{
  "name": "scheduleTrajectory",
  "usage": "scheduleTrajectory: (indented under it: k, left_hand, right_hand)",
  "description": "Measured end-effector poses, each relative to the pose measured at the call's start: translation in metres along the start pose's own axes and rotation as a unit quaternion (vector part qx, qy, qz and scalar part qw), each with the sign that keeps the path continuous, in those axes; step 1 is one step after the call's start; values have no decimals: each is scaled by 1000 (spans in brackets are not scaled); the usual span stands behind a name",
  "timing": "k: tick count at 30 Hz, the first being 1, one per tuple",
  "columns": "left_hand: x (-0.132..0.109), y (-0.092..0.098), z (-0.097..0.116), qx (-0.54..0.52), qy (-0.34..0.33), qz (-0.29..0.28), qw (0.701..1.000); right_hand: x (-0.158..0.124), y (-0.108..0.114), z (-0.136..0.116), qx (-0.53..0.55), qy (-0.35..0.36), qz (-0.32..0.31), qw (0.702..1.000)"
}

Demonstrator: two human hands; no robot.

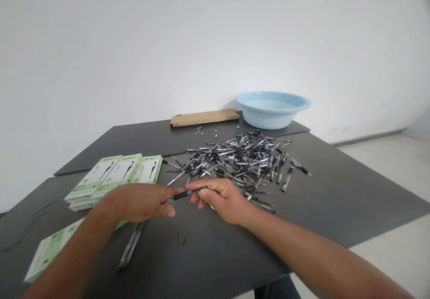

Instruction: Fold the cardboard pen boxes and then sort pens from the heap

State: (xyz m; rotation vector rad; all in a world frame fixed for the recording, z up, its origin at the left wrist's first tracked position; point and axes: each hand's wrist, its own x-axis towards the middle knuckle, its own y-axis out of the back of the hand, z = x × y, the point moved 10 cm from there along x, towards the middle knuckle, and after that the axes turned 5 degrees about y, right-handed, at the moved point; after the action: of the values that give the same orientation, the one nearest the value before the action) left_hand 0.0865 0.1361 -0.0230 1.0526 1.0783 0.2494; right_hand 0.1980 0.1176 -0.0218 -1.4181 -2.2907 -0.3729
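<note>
While the right grip point(220, 198) is clamping a pen point(181, 195) between thumb and fingers, the left grip point(144, 202) is reaching the pen's left end; whether it is pinching that end cannot be told. The pen is slanting between both grips, above the table point(218, 254). Beyond the right grip, a loose heap of pens point(235, 155) is lying. Just beyond the left grip, stacked green-and-white boxes point(110, 178) are resting; on its near side, several side-by-side pens point(131, 247) are lying, and another box point(55, 247) is showing partly behind the left forearm point(80, 241). Past the heap, a flat cardboard piece point(204, 118) and a blue basin point(268, 119) are sitting.
</note>
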Motion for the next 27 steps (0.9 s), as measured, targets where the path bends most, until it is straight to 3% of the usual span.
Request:
scheduleTrajectory:
  k: [4,10,22,27]
  left_hand:
    - [1,-2,-3,0,1,-6,1000]
    - [-6,2,-4,-78,-37,-4,996]
    - [-4,0,-11,-57,-7,-2,998]
    - [-4,0,-13,-42,3,-2,999]
  right_hand:
    - [-3,-12,-2,-115,2,-54,992]
    - [-6,-28,-10,-261,28,-149,953]
    - [-7,-32,1,-347,20,-197,917]
    - [-4,-24,1,-360,7,-181,915]
